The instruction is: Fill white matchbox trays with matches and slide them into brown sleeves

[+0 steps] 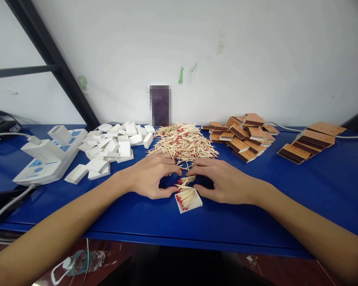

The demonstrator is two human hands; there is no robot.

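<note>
A small white matchbox tray (193, 205) lies on the blue table, holding red-tipped matches (185, 200) slanted across it. A loose bunch of matches (187, 180) lies just behind it, between my two hands. My left hand (153, 174) curves in from the left, thumb at the tray's left corner and forefinger apart from it. From the other side comes my right hand (223, 178), its thumb near the tray's far right corner and its forefinger near the loose bunch. Neither hand is closed around anything. A large heap of matches (185, 141) lies behind my fingers.
White empty trays (123, 145) are piled at the left, beside a white power strip (53, 167) with chargers. Brown-orange matchbox sleeves (244, 135) are heaped at the right, with further sleeves (308, 143) farther right. A pixelated dark upright object (160, 105) stands against the wall.
</note>
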